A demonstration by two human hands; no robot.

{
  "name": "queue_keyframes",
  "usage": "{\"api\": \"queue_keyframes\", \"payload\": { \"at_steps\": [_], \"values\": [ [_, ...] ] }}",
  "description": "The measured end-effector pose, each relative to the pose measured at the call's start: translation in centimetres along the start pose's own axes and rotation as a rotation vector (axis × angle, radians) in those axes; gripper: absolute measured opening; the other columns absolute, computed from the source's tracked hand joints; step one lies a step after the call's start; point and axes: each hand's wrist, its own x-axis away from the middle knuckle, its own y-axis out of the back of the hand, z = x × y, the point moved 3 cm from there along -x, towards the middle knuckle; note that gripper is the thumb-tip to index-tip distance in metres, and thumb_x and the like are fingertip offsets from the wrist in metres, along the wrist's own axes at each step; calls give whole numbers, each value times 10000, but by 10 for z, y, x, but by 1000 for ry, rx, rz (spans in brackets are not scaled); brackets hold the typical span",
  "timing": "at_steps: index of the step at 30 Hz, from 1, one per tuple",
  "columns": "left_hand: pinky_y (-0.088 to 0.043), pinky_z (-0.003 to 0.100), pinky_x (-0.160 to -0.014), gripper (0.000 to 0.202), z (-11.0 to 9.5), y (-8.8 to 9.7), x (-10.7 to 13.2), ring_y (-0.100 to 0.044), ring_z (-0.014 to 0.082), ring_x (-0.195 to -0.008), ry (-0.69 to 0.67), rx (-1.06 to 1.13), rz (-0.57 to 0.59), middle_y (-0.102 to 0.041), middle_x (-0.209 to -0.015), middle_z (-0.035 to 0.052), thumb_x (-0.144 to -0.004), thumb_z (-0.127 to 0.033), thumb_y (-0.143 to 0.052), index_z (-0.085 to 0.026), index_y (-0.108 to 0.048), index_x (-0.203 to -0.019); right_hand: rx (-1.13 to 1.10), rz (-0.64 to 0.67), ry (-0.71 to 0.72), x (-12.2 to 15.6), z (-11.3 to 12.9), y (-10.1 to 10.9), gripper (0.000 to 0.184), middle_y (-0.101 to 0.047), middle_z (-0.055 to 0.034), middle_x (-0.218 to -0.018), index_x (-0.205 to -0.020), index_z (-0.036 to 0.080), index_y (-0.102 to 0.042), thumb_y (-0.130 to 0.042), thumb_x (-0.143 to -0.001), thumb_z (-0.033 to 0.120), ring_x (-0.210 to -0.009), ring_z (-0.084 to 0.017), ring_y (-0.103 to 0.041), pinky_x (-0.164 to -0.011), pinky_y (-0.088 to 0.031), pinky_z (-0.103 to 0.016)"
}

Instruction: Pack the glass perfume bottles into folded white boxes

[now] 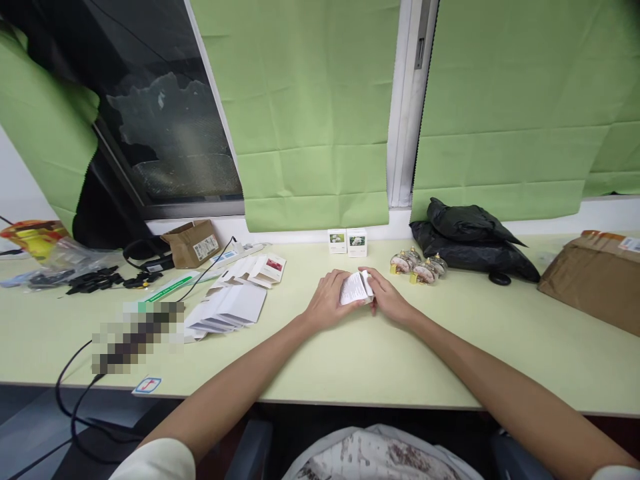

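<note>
Between my two hands, just above the middle of the table [380, 367], is a small white carton [354, 289] with printed text on the side facing me. My left hand [326, 300] wraps round its left side, the thumb along the lower edge. On the right, my right hand [387, 299] has its fingers closed at the carton's end, by what looks like a flap. Whether anything is inside the carton cannot be seen. Behind my hands two small white boxes [357, 243] with green pictures stand upright side by side.
Right of the boxes lie several round clear bottles with gold caps [424, 272]. Farther right are black plastic bags [465, 240] and a brown parcel [595, 283]. On the left are flattened white cartons [235, 307], an open cardboard box [191, 243] and black cables [70, 373].
</note>
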Motion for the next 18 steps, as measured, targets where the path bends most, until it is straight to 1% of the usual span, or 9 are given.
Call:
{"api": "queue_keyframes", "payload": {
  "at_steps": [2,4,6,8,10,11,13,15,18],
  "values": [
    [-452,462,-1034,538,4,2,0,-565,300,-1206,35,38,-13,-583,-1287,109,-950,-583,-645,-254,-517,-1356,-35,-45,12,-2,0,6,512,-560,25,-764,-1508,296,-428,-377,-1032,476,-556,-143,-546,-478,-519,-251],
    [-463,445,-1030,515,9,5,1,-564,290,-1215,68,73,-36,-572,-1294,111,-969,-561,-627,-247,-512,-1360,10,-84,71,-2,3,12,518,-599,-19,-971,-1518,326,-414,-418,-1006,403,-636,-138,-561,-509,-539,-251],
    [-469,435,-1027,524,13,7,0,-563,283,-1219,96,90,-55,-566,-1299,109,-964,-558,-639,-245,-508,-1364,147,-98,177,-1,9,14,526,-558,-69,-1222,-1509,356,-454,-435,-985,309,-772,-151,-597,-596,-581,-282],
    [-473,432,-1024,544,16,8,-1,-564,280,-1216,117,90,-61,-566,-1297,102,-948,-568,-660,-251,-510,-1364,302,-101,307,2,17,14,549,-486,-90,-1392,-1488,363,-515,-398,-976,202,-988,-192,-619,-806,-608,-360],
    [-471,437,-1029,563,17,9,-1,-564,284,-1222,124,83,-65,-566,-1305,101,-935,-578,-674,-257,-511,-1369,426,-111,432,6,26,12,623,-444,-75,-1505,-1494,365,-524,-359,-951,107,-1227,-234,-559,-1042,-526,-450],
    [-469,442,-1034,569,17,9,-2,-563,287,-1227,121,81,-68,-567,-1311,102,-932,-578,-678,-258,-511,-1372,482,-110,483,8,30,10,662,-435,-58,-1544,-1505,367,-514,-352,-935,72,-1318,-249,-505,-1119,-464,-483],
    [-465,449,-1043,578,17,9,-2,-563,293,-1233,110,79,-76,-569,-1318,105,-925,-573,-690,-257,-512,-1375,580,-87,556,10,34,8,694,-460,-26,-1569,-1511,364,-508,-352,-919,37,-1392,-263,-435,-1178,-392,-514],
    [-466,450,-1041,583,17,9,-2,-566,294,-1227,104,76,-79,-574,-1313,104,-917,-571,-702,-255,-518,-1370,636,-66,589,10,36,8,650,-522,-17,-1534,-1480,350,-540,-359,-937,42,-1368,-265,-449,-1169,-394,-508],
    [-472,442,-1030,570,18,9,-1,-577,288,-1209,118,66,-83,-588,-1283,93,-919,-582,-694,-259,-534,-1361,664,-84,578,9,33,12,528,-569,-42,-1471,-1415,316,-591,-375,-985,99,-1329,-273,-472,-1137,-414,-493]
  ]
}}
